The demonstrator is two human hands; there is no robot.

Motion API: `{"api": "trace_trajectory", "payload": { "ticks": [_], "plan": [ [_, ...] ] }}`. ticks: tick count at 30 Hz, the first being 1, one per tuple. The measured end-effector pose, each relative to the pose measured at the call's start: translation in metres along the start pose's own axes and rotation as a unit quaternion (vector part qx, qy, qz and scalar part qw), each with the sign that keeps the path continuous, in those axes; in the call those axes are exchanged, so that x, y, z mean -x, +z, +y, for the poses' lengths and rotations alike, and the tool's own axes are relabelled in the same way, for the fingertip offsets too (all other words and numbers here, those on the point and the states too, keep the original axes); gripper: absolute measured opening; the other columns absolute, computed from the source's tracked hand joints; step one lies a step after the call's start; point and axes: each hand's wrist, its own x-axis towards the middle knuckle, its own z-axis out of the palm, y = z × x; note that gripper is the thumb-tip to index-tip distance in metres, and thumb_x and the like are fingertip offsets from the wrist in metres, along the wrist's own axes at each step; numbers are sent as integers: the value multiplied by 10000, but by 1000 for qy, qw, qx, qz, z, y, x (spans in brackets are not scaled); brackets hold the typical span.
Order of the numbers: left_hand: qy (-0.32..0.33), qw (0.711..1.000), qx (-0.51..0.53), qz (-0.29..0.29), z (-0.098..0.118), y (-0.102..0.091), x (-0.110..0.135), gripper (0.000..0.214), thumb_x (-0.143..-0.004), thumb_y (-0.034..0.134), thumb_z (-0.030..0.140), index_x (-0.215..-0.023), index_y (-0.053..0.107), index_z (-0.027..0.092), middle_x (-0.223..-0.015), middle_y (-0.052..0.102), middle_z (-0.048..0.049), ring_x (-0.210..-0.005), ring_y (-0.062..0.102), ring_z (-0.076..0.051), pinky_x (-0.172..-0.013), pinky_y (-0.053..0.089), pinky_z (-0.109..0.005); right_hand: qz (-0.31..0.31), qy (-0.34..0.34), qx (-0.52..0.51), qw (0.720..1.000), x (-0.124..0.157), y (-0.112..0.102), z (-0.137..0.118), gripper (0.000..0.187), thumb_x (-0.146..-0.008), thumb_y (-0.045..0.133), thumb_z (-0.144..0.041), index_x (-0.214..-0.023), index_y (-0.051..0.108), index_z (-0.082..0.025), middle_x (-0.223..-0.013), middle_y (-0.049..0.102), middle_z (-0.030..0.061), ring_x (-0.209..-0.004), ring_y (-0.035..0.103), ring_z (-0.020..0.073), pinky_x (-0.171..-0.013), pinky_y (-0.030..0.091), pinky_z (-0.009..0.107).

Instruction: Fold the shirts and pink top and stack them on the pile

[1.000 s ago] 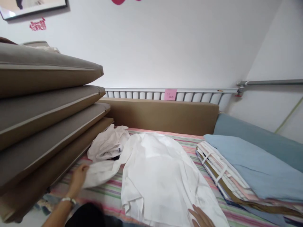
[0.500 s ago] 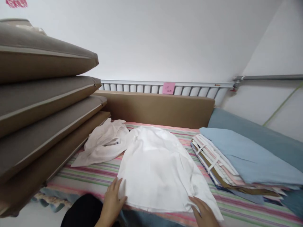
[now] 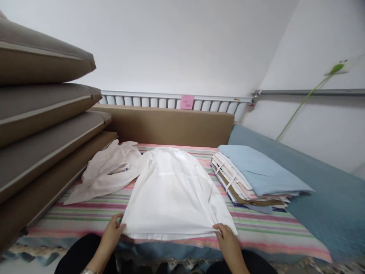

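Observation:
A white long-sleeved shirt (image 3: 171, 194) lies spread out in front of me, its hem toward me and its upper part away. My left hand (image 3: 111, 232) pinches the hem's left corner between thumb and fingers. At the other end of the hem, my right hand (image 3: 228, 241) has thumb and fingers closed on the cloth. One sleeve lies along the shirt's right side. To the left, a crumpled off-white garment (image 3: 105, 167) with a small label touches the shirt.
A striped sheet (image 3: 270, 232) covers the surface. Thick brown cushions (image 3: 42, 110) are stacked at left; another long cushion (image 3: 168, 125) stands before a radiator (image 3: 128, 99). Folded clothes (image 3: 251, 171) are piled at right beside a blue backrest (image 3: 308, 190).
Both hands have closed on the hem, where the left was spread beside it. The hem is straighter and the shirt flatter. My view has shifted to the right.

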Motion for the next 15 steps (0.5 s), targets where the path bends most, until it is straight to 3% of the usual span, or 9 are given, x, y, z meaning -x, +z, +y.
{"api": "trace_trajectory", "payload": {
  "ticks": [4, 8, 12, 15],
  "plan": [
    [0, 998, 54, -15, -4, -3, 6, 448, -679, 486, 309, -1091, 478, 133, -501, 459, 79, -460, 514, -179, -475, 407, -286, -8, 6, 5, 1000, 4, -4, -4, 272, -661, 369, -313, -716, 621, -227, -774, 666, 72, -770, 644, 222, -738, 509, 346],
    [15, 999, 30, -1, 2, -5, 15, 497, -656, 478, 344, -1104, 492, 129, -478, 386, 98, -447, 475, -165, -468, 372, -275, -9, 2, -1, 1000, 2, -9, -4, 271, -639, 371, -316, -702, 620, -228, -759, 670, 74, -741, 644, 221, -717, 513, 345],
    [36, 999, 11, 13, 1, -2, 26, 537, -632, 457, 376, -1104, 522, 128, -490, 340, 99, -464, 462, -162, -488, 367, -275, 0, -12, -19, 1000, 1, -15, 15, 251, -626, 404, -339, -680, 629, -243, -739, 677, 67, -745, 654, 234, -707, 524, 348],
    [38, 999, 16, 8, -7, 9, 33, 515, -621, 456, 378, -1066, 550, 135, -503, 361, 87, -482, 468, -167, -507, 376, -280, -26, -19, -19, 999, 3, -15, 36, 241, -620, 435, -350, -679, 647, -253, -744, 693, 61, -750, 665, 241, -705, 538, 350]
  ]
}}
